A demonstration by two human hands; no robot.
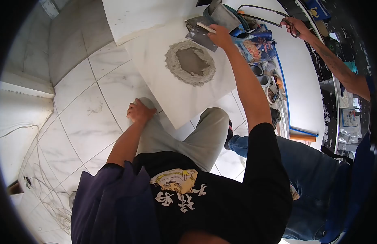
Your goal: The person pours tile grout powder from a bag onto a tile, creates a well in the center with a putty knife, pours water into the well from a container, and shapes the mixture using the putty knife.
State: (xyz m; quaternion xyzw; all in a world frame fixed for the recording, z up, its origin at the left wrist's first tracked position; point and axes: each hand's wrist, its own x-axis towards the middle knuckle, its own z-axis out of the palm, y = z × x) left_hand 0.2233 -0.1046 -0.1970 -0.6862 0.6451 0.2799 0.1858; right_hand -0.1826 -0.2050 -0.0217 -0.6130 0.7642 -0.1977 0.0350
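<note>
My right hand (pixel 221 35) is closed on the pale handle of a plastering trowel (pixel 198 37) with a flat grey metal blade. The blade is at the far edge of a ring of grey mortar (pixel 172 65), which has a smooth, darker grey middle. The mortar lies on a large white marbled tile (pixel 176 103) in front of my knees. My left hand (pixel 140 112) rests over my left knee, fingers bent loosely around it, with no tool visible in it.
On the right, a co-worker's hand (pixel 296 28) holds a hacksaw (pixel 259 18). A bucket (pixel 227 16), a blue printed bag (pixel 257 46) and several pipe fittings (pixel 261 77) stand nearby. Thin cable (pixel 50 203) lies tangled at lower left. White tiles (pixel 86 110) cover the floor.
</note>
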